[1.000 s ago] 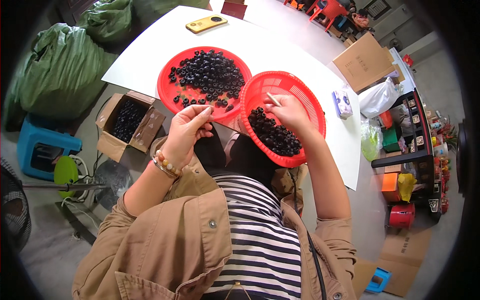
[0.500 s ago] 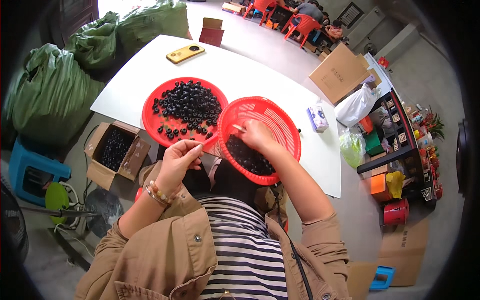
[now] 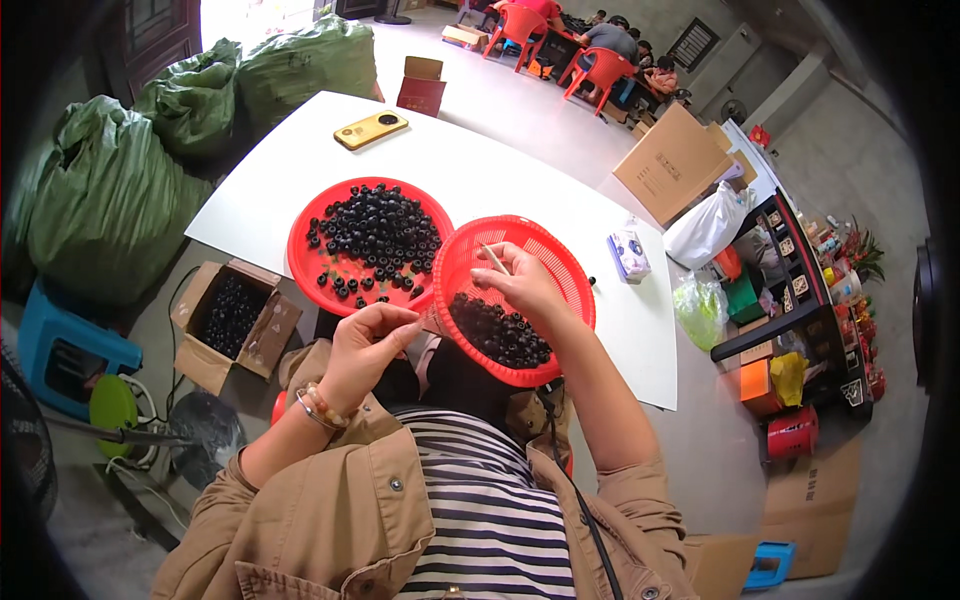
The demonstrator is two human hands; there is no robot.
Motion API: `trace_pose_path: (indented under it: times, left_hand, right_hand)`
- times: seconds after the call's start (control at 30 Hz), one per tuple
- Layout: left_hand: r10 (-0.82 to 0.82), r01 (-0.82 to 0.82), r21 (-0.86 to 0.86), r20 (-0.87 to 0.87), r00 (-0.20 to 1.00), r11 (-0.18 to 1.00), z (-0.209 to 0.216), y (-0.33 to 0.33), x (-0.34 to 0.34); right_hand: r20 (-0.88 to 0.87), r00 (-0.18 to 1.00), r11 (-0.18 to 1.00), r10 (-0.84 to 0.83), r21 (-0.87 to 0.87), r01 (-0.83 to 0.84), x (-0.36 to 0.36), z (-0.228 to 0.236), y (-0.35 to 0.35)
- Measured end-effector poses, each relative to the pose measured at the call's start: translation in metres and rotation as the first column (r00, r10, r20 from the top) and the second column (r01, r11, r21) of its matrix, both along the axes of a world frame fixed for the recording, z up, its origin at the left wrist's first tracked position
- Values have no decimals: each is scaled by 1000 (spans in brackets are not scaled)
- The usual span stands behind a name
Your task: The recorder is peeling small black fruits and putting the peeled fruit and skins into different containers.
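Note:
My right hand is over the red slotted basket, its fingers closed on a thin pale stick that slants up from them. Below it, many small black bead-like pieces fill the near side of the tilted basket. My left hand is pinched, thumb against forefinger, just left of the basket's rim; anything in the pinch is too small to make out. Beside the basket lies a round red tray spread with black round pieces, some showing a hole.
On the white table are a yellow phone and a tissue pack. A cardboard box of black pieces stands at the left, near a blue stool and green sacks. A cluttered shelf stands right; people sit at the back.
My right hand has risen from the black pieces in the basket, bringing the pale stick into fuller view. My left hand stays pinched near the rim. The whole view has shifted slightly.

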State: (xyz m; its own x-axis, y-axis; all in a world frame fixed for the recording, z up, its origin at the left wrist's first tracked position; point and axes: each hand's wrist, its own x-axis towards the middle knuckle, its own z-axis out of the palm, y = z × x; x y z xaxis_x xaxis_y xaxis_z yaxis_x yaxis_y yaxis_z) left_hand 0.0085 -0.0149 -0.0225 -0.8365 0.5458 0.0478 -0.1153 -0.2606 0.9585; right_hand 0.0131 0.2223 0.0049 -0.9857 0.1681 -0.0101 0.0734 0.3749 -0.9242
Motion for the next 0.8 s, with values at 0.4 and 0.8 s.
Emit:
trace_pose_path:
  times: [0.4,0.8]
  left_hand:
    - [-105,125,40,-328,939,991,8,0,9]
    - [-10,55,121,-348,937,991,5,-1,12]
  right_hand:
    - [161,945,844,283,-511,-166,64,53,-75]
    - [164,951,762,262,-640,-100,66,38,-82]
